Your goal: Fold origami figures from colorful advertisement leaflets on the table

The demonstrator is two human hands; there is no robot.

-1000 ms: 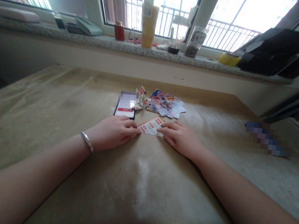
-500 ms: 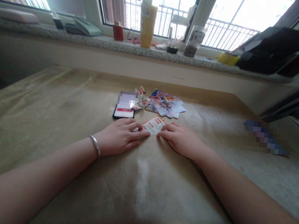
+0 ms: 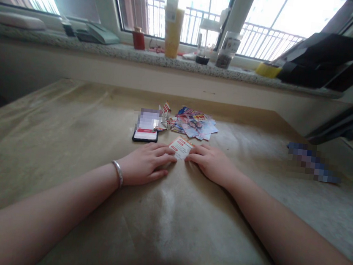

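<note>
A small printed card (image 3: 181,148), white with orange edging and red labels, lies flat on the table between my hands. My left hand (image 3: 147,163) rests palm down with its fingers stretched out, the fingertips touching the card's left edge. A silver bangle (image 3: 117,174) circles that wrist. My right hand (image 3: 209,162) has its fingers bent and closed at the card's right edge; its thumb is mostly hidden. Beyond the left hand lies a phone (image 3: 146,134) with a lit screen. Behind the card is a fanned pile of picture cards (image 3: 198,126), beside a crumpled torn wrapper (image 3: 166,116).
A blue, partly blurred flat item (image 3: 313,163) lies at the table's right side. On the stone windowsill (image 3: 109,50) behind stand a red container (image 3: 138,39), a tall yellow bottle (image 3: 173,34), clear jars (image 3: 226,51), a yellow tape roll (image 3: 268,70) and a black box (image 3: 312,58).
The printed card has turned slightly between my hands. My left fingers have shifted and spread a little at its edge. My right hand stays nearly in place.
</note>
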